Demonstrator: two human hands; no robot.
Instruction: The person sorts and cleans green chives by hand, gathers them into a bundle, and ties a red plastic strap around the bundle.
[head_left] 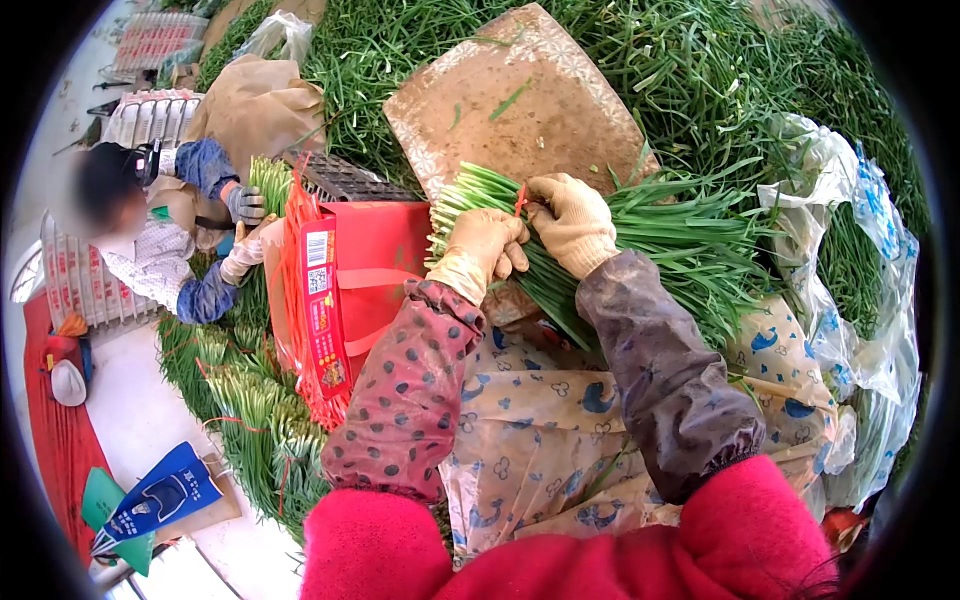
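Note:
A bunch of long green chives [650, 225] lies across my lap, its pale cut ends pointing left and its leaves spreading right. Closed around it near the cut ends is my left hand [482, 248], in a beige glove. My right hand [572, 222], gloved alike, is pinched at a thin red tie [521, 200] that stands up from the bunch. How far the tie goes around the stalks is hidden by my fingers. Behind the bunch rests a worn brown board [520, 100]. Left of my left hand stands a red bundle of printed ties [345, 290].
Loose chives [760, 70] are heaped beyond the board. Tied bunches [240, 390] lie at the left, where a co-worker [150, 230] handles another bunch. A patterned plastic sheet [540, 450] covers my lap; crumpled clear plastic [870, 300] hangs at the right.

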